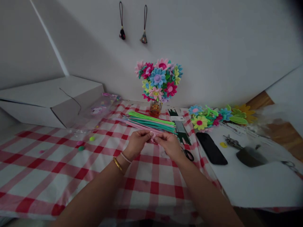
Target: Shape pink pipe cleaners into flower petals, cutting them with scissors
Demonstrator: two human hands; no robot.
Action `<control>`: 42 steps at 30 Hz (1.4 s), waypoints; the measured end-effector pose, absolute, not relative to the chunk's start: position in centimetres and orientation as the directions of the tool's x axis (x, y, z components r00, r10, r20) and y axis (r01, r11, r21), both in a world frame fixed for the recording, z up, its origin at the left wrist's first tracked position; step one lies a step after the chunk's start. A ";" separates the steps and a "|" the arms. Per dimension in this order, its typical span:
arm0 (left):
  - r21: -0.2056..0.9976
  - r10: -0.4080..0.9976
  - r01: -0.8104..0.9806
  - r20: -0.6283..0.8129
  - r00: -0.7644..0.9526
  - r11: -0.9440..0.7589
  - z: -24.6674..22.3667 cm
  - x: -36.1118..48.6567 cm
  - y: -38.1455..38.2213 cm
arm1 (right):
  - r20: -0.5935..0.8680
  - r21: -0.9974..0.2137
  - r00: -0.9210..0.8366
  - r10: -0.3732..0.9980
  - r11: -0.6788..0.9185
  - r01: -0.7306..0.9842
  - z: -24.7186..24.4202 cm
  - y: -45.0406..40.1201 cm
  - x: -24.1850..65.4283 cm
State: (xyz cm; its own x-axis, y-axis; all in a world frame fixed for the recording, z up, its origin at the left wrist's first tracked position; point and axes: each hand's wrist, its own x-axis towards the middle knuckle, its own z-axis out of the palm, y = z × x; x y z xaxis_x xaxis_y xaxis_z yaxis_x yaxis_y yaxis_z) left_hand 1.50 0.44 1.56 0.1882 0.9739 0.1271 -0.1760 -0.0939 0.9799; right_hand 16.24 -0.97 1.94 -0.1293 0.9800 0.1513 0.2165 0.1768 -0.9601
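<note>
Both hands meet over the checked cloth, pinching a small pink fuzzy piece [153,136] between them. My left hand [139,142] grips its left side with thumb and fingertips; my right hand [168,142] grips the right side the same way. The fingers partly cover the piece, so its full shape is hidden. Just beyond the hands lies a bundle of green, teal and pink fuzzy stems [151,122]. Black-handled scissors [188,155] rest right of my right hand, partly hidden by it.
A glass vase [155,108] of fuzzy flowers [158,77] stands at the back. Loose flowers [200,122], a black phone [211,148] and sunglasses [251,156] lie right. Left are a white box [47,94], a clear plastic bag [94,112] and small pompoms [81,148].
</note>
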 end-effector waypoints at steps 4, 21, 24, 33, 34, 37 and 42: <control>0.974 0.986 -0.206 0.121 0.117 -0.095 1.4 1.9 0.3 | 0.110 -0.990 -0.132 0.985 0.121 0.078 1.6 -0.8 16.0; 0.991 0.957 -0.081 0.125 0.260 -0.108 1.4 0.9 0.7 | 0.030 -0.995 -0.129 0.991 0.042 0.092 2.5 -1.2 16.2; 0.991 0.953 -0.084 0.124 0.276 -0.105 1.5 0.9 0.7 | -0.014 -0.998 -0.172 0.985 -0.003 0.067 2.7 -1.3 16.6; 0.996 0.913 -0.074 -0.016 0.408 0.050 1.4 0.4 0.9 | -0.051 -0.961 -0.231 0.972 0.016 0.277 3.1 -1.3 17.0; 0.999 0.908 -0.033 -0.025 0.417 0.042 1.4 0.3 0.9 | -0.038 -0.945 -0.244 0.969 0.044 0.323 3.2 -1.4 17.0; 0.996 0.885 0.084 -0.074 0.460 0.040 1.2 0.1 0.9 | 0.041 -0.867 -0.285 0.958 0.176 0.467 3.1 -1.5 17.0; 0.987 0.863 0.162 -0.099 0.496 0.020 0.8 -0.2 1.2 | 0.204 -0.686 -0.348 0.915 0.387 0.616 2.9 -1.6 17.1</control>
